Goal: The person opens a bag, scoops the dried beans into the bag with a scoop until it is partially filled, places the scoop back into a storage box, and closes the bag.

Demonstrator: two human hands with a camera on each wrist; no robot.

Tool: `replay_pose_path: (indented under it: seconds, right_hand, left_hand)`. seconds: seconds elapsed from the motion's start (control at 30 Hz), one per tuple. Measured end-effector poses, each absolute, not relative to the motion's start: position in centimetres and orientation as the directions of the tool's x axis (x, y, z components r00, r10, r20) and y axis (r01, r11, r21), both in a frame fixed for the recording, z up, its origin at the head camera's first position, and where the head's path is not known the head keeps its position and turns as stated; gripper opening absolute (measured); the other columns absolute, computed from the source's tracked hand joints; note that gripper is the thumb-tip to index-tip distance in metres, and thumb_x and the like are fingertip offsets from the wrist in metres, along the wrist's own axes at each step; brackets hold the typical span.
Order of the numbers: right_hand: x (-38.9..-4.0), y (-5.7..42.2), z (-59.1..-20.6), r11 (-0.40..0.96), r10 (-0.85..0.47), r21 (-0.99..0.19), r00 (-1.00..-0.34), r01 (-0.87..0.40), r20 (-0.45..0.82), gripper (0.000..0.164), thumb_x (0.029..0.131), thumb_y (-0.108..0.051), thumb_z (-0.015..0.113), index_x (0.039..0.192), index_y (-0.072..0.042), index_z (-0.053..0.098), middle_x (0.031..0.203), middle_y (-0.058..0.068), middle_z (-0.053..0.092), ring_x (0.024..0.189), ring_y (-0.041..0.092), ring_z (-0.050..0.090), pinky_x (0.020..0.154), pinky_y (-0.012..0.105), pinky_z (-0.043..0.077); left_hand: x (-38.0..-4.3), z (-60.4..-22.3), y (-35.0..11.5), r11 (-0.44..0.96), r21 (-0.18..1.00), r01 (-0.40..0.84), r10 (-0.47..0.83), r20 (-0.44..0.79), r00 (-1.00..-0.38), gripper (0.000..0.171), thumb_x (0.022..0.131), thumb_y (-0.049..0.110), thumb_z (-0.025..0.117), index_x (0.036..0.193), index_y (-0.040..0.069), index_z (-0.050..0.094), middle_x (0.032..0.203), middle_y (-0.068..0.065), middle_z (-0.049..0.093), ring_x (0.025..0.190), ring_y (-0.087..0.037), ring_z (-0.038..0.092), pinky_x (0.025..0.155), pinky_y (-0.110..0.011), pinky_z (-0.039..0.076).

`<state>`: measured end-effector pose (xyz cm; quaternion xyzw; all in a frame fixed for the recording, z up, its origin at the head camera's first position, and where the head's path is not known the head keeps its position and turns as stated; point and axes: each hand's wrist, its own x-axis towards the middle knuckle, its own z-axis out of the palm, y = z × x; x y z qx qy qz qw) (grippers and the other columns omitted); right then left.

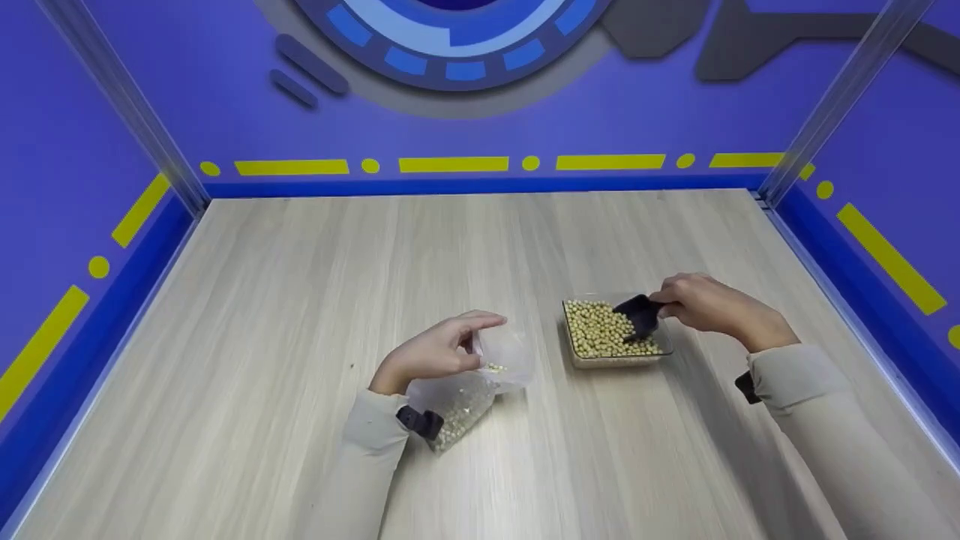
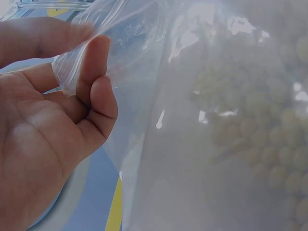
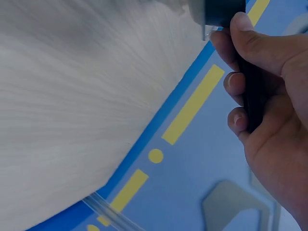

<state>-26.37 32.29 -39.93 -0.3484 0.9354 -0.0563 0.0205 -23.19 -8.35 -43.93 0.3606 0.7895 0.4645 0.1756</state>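
Observation:
My left hand [image 1: 442, 347] pinches the rim of a clear zip bag [image 2: 144, 96], thumb and fingers on its edge. Pale round beans [image 2: 279, 149] lie inside the bag, which leans below the hand on the table. To the right, my right hand [image 1: 701, 301] grips the handle of a black scoop [image 1: 639, 315]. In the right wrist view the fingers wrap round that handle [image 3: 252, 91]. The scoop's blade sits among yellowish beans [image 1: 600, 330] in a clear rectangular container [image 1: 619, 361]; how deep it reaches is hard to tell.
The wood-grain table [image 1: 300, 270] is bounded by blue panels [image 1: 480, 127] at the back and both sides. Metal posts [image 1: 127, 97] stand at the back corners. One small speck [image 1: 352, 366] lies left of the left hand.

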Motion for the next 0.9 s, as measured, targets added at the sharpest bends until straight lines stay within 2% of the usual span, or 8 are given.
replay_pose_path:
  seconds: [0.17,0.37,0.5,0.7,0.9]
  right_hand:
    - [-26.3,33.1,-41.0,0.751,-0.632,-0.237,-0.775,-0.616,0.008,0.026,0.085,0.005,0.065,0.110,0.006,0.070,0.085,0.010,0.063,0.071,0.015,0.056,0.057,0.028,0.044]
    - [-26.2,33.5,-41.8,0.763,-0.601,-0.307,-0.799,-0.569,-0.010,0.031,0.086,0.005,0.062,0.117,0.008,0.065,0.092,0.012,0.063,0.077,0.017,0.059,0.058,0.026,0.045]
    - [-26.0,33.5,-41.8,0.758,-0.603,-0.304,-0.798,-0.577,0.013,0.031,0.086,0.007,0.062,0.117,0.007,0.066,0.093,0.012,0.064,0.078,0.019,0.060,0.060,0.027,0.047]
    - [-26.0,33.2,-41.7,0.729,-0.640,-0.242,-0.763,-0.640,0.089,0.031,0.083,0.007,0.065,0.113,0.005,0.069,0.095,0.014,0.067,0.083,0.026,0.064,0.067,0.036,0.053]
    - [-26.0,32.9,-41.5,0.732,-0.644,-0.228,-0.761,-0.642,0.078,0.030,0.082,0.009,0.065,0.112,0.007,0.069,0.096,0.018,0.069,0.087,0.033,0.064,0.073,0.044,0.053]
  left_hand:
    - [-23.3,-44.0,-8.3,0.306,0.859,0.410,0.736,0.059,-0.674,0.060,0.086,-0.002,0.054,0.145,-0.001,0.040,0.146,-0.016,0.042,0.082,-0.008,0.046,0.078,-0.022,0.043]
    - [-23.3,-44.1,-8.2,0.295,0.864,0.407,0.740,0.063,-0.669,0.060,0.086,-0.003,0.054,0.144,-0.003,0.039,0.147,-0.019,0.040,0.082,-0.008,0.048,0.079,-0.023,0.045]
    - [-23.3,-44.1,-8.1,0.288,0.874,0.391,0.742,0.055,-0.668,0.060,0.086,-0.003,0.055,0.144,-0.003,0.039,0.147,-0.019,0.039,0.082,-0.007,0.049,0.081,-0.027,0.047]
    - [-23.2,-44.1,-8.2,0.293,0.879,0.376,0.737,0.043,-0.674,0.060,0.086,-0.003,0.054,0.145,-0.002,0.038,0.146,-0.018,0.040,0.082,-0.008,0.049,0.082,-0.034,0.048]
    - [-23.2,-44.1,-8.1,0.291,0.876,0.384,0.740,0.048,-0.671,0.060,0.086,-0.004,0.054,0.144,-0.003,0.039,0.146,-0.019,0.040,0.082,-0.008,0.049,0.083,-0.033,0.048]
